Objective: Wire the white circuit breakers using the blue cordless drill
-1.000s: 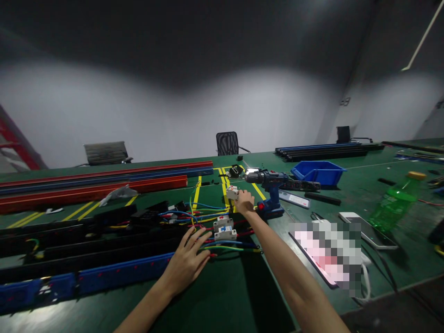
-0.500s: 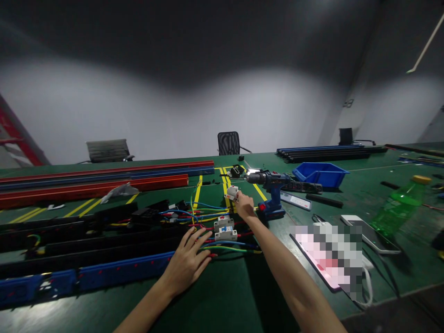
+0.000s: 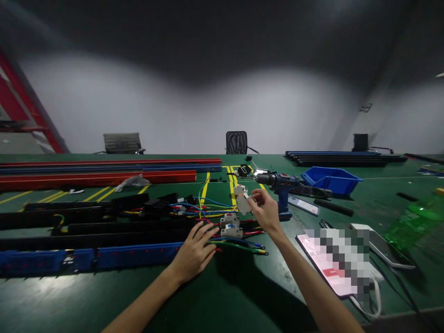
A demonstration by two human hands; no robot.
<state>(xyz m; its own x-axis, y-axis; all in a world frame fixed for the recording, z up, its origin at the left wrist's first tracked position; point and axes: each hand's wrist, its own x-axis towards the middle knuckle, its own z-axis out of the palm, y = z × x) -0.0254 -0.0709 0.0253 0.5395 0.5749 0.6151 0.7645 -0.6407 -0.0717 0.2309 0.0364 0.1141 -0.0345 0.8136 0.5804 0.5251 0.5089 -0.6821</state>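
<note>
My right hand (image 3: 266, 210) pinches a white circuit breaker (image 3: 242, 199) between thumb and fingers, tilted on edge above the wires. Below it, two more circuit breakers (image 3: 231, 230) sit side by side, joined to red wires. My left hand (image 3: 194, 253) lies palm down with fingers apart, over the end of a blue socket strip (image 3: 138, 255) and its wires. Blue and green-yellow wires (image 3: 243, 246) with end lugs run out to the right of that hand. Behind are black strips (image 3: 132, 226) with more coloured wires at their ends.
A cordless drill (image 3: 279, 187) stands just beyond my right hand. A blue bin (image 3: 331, 181), phones (image 3: 304, 204), a white power bank or similar device partly blurred, and a green bottle (image 3: 416, 217) are on the right. Red rails (image 3: 104, 178) lie at the far left.
My right hand has drawn the circuit breaker up and turned it, so its broad side now shows. The left hand stays on the strip. The view has shifted slightly.
</note>
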